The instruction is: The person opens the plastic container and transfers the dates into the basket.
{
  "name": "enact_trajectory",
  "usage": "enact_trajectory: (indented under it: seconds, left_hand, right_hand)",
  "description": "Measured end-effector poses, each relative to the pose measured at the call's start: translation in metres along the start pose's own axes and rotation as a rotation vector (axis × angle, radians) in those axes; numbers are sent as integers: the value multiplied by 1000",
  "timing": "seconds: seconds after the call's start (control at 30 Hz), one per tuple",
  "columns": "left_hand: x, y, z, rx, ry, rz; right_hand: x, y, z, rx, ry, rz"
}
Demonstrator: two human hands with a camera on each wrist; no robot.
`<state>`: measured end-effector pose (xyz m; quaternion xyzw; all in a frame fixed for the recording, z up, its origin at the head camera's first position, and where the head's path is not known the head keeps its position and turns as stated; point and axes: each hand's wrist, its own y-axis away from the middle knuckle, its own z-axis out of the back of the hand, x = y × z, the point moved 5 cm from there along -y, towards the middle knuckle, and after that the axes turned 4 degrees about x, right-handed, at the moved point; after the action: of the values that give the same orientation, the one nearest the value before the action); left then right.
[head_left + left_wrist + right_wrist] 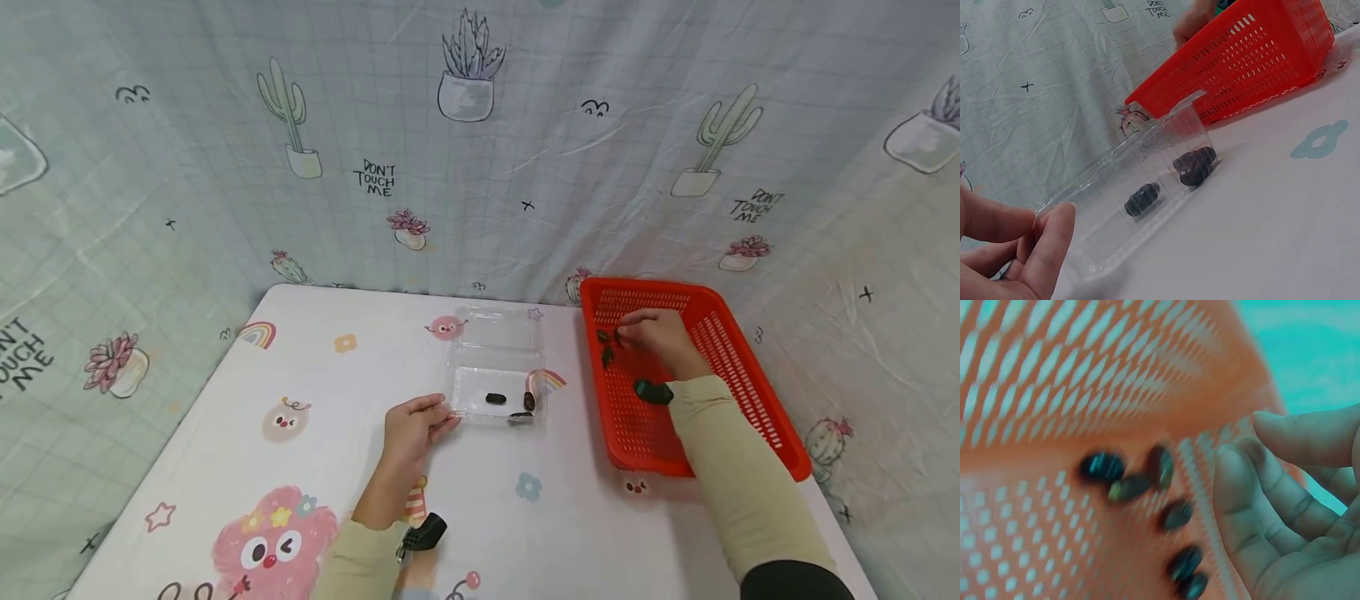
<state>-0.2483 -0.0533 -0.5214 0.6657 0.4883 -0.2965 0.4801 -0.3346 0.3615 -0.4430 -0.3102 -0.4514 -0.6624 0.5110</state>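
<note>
My left hand (412,429) pinches the near left corner of a clear plastic box (476,382), whose hinged lid (498,330) lies folded back. Inside the box are a few dark, glossy oval pieces (1142,200), some bunched at the right end. To the right, my right hand (651,335) reaches down into a red perforated basket (633,433). Several more dark oval pieces (1175,514) lie on its floor along one side. In the right wrist view the thumb and fingertips are bent toward each other with a gap, and nothing shows between them.
The white table cover (352,383) has printed cartoon figures. A patterned curtain (480,167) hangs right behind the table's back edge and down both sides. The basket's raised walls stand between the right hand and the box.
</note>
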Motion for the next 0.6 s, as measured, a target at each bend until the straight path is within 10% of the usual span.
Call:
enact_trajectory:
  seconds: [0.3, 0.6]
  left_hand:
    - [-1, -4, 0, -8, 14, 1]
    - [0, -5, -2, -3, 18, 0]
  right_hand:
    - [57, 8, -31, 105, -172, 90]
    - [85, 9, -84, 233, -111, 136]
